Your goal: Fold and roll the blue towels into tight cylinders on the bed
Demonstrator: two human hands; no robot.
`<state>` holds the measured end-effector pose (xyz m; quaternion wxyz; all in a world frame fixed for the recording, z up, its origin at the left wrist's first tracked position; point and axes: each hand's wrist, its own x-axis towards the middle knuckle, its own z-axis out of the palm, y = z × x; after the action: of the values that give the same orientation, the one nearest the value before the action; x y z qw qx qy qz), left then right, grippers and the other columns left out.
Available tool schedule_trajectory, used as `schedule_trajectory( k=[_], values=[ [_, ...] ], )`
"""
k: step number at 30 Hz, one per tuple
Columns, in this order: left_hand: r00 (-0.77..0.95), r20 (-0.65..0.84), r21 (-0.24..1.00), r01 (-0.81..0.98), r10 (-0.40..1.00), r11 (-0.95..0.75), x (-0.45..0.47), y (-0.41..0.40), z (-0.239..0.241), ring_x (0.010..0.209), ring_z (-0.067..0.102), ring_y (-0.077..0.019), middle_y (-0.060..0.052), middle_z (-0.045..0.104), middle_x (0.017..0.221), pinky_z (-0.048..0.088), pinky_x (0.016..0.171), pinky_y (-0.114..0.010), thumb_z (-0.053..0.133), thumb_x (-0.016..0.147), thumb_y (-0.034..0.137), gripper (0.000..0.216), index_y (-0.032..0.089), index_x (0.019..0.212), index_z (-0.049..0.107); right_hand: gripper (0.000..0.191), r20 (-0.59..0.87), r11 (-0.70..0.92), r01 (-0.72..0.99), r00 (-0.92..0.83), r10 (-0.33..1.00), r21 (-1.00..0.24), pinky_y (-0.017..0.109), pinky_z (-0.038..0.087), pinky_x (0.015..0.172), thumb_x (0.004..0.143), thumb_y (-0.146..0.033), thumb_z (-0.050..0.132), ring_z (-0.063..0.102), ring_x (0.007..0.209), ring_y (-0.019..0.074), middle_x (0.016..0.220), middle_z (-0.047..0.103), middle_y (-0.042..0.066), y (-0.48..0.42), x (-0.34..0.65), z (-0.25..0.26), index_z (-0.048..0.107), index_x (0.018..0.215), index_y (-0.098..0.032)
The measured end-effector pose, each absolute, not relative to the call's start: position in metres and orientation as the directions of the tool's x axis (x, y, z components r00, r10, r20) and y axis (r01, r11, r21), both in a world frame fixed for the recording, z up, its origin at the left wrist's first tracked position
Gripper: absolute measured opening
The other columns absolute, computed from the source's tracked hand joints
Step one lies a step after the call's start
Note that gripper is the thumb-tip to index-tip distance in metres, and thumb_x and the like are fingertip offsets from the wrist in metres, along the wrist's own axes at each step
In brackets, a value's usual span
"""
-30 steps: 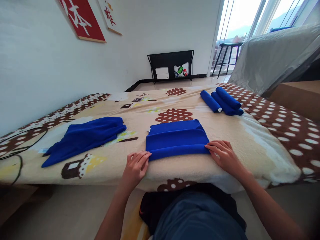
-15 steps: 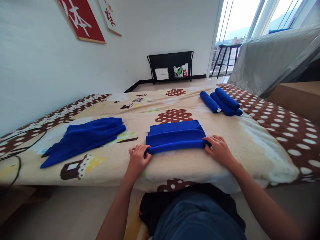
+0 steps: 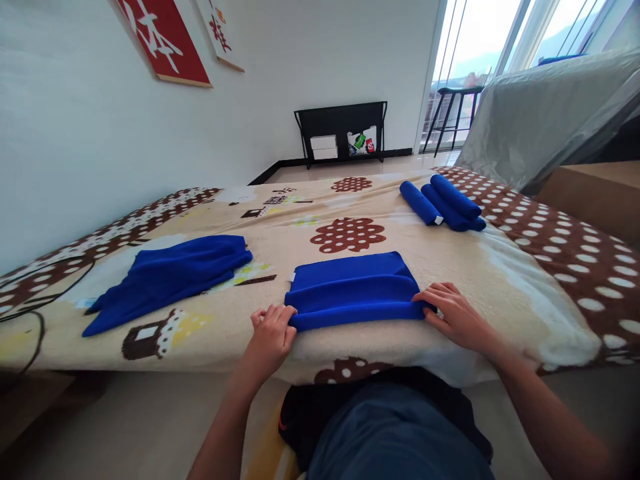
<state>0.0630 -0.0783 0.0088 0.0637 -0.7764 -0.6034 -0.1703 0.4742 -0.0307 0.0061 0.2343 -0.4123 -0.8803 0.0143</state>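
A blue towel [image 3: 350, 288] lies partly rolled on the blanket in front of me, its near edge curled into a roll and its far part flat. My left hand [image 3: 270, 335] pinches the left end of the roll, beside a small white tag. At the right end, my right hand [image 3: 453, 313] has its fingers closed on the roll. Another blue towel [image 3: 170, 277] lies loose and crumpled to the left, touched by neither hand. Further back on the right sit a rolled blue towel [image 3: 419, 203] and more blue rolls [image 3: 453, 202] stacked against each other.
The patterned blanket [image 3: 240, 233] covers the bed, whose near edge is close to my body. Dark cables [image 3: 40, 327] run over its left side. Beyond are a black rack [image 3: 340, 123], a stool [image 3: 457, 107], a plastic-covered piece [image 3: 545, 113] and a cardboard box [image 3: 595, 200].
Both hands have drawn the partly rolled towel nearer to me, and they are slightly further apart. The other towels have not moved.
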Motion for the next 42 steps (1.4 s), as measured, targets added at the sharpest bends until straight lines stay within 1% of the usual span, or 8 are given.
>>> schedule_trajectory(
  k=[6,11,18,23,29,36,40,42],
  values=[
    [0.092,0.501,-0.009,0.995,0.861,-0.102,0.104,-0.079,0.015,0.114,0.057,-0.0316,-0.014,0.064,0.126,0.031,0.101,-0.056,0.042,0.086,0.006,0.037,0.02,0.111,0.066,0.032,0.565,0.468,0.881,-0.351,0.746,-0.07,0.047,0.041,0.099,0.087,-0.011,0.048,0.056,0.115,0.0298,0.125,0.064,0.012,-0.038,0.422,0.0,0.07,0.11,-0.019],
    [0.424,0.456,0.036,0.87,0.782,-0.492,0.153,-0.073,0.01,0.132,0.052,-0.023,-0.009,0.058,0.142,0.035,0.112,-0.045,0.037,0.093,0.007,0.052,0.02,0.141,0.052,0.044,0.541,0.679,0.718,-0.515,0.665,-0.15,0.041,0.041,0.111,0.096,-0.012,0.038,0.054,0.129,0.0212,0.136,0.062,0.004,-0.045,0.369,-0.005,0.063,0.13,-0.024],
    [0.311,0.474,0.173,0.884,0.824,-0.434,0.115,-0.076,-0.005,0.129,0.056,-0.0205,-0.009,0.062,0.139,0.041,0.112,-0.043,0.036,0.104,0.028,0.041,0.02,0.141,0.053,0.043,0.487,0.605,0.771,-0.457,0.744,-0.2,0.045,0.04,0.114,0.103,-0.029,0.036,0.055,0.131,0.0211,0.14,0.06,0.006,-0.031,0.422,-0.015,0.057,0.14,-0.022],
    [0.227,0.482,0.119,0.94,0.846,-0.32,0.119,-0.072,0.0,0.122,0.061,-0.0264,-0.012,0.067,0.13,0.04,0.11,-0.05,0.039,0.103,0.03,0.039,0.016,0.132,0.061,0.041,0.508,0.504,0.847,-0.363,0.781,-0.169,0.051,0.029,0.119,0.102,-0.026,0.035,0.055,0.131,0.0242,0.131,0.065,0.008,-0.032,0.417,-0.01,0.065,0.13,-0.018],
    [0.439,0.419,0.098,0.848,0.795,-0.521,0.184,-0.054,0.009,0.127,0.059,-0.0236,-0.014,0.063,0.137,0.043,0.109,-0.042,0.036,0.102,0.022,0.042,0.013,0.137,0.057,0.042,0.45,0.634,0.75,-0.509,0.734,-0.185,0.041,0.039,0.112,0.1,-0.024,0.037,0.057,0.128,0.0215,0.137,0.062,0.01,-0.031,0.354,0.002,0.062,0.133,-0.014],
    [0.194,0.412,0.16,0.947,0.89,-0.28,0.109,-0.058,0.003,0.128,0.057,-0.0238,-0.009,0.064,0.135,0.042,0.106,-0.044,0.031,0.104,0.032,0.043,0.018,0.129,0.063,0.044,0.45,0.46,0.863,-0.332,0.829,-0.21,0.043,0.037,0.111,0.105,-0.032,0.031,0.057,0.127,0.0221,0.136,0.063,0.008,-0.013,0.418,-0.012,0.066,0.125,-0.018],
    [0.127,0.467,0.094,0.977,0.875,-0.193,0.101,-0.065,0.004,0.132,0.053,-0.0302,-0.012,0.067,0.131,0.029,0.112,-0.056,0.036,0.101,0.026,0.038,0.018,0.121,0.067,0.04,0.509,0.421,0.894,-0.295,0.809,-0.151,0.052,0.024,0.118,0.102,-0.027,0.034,0.058,0.126,0.0255,0.131,0.065,0.012,-0.02,0.422,-0.012,0.067,0.121,-0.015],
    [0.114,0.47,0.078,0.982,0.875,-0.17,0.123,-0.063,0.009,0.13,0.055,-0.0329,-0.014,0.069,0.126,0.026,0.112,-0.06,0.038,0.1,0.024,0.036,0.015,0.117,0.068,0.038,0.523,0.449,0.881,-0.314,0.792,-0.151,0.05,0.027,0.116,0.101,-0.025,0.036,0.058,0.125,0.0252,0.129,0.066,0.012,-0.024,0.401,-0.007,0.068,0.119,-0.015]
  ],
)
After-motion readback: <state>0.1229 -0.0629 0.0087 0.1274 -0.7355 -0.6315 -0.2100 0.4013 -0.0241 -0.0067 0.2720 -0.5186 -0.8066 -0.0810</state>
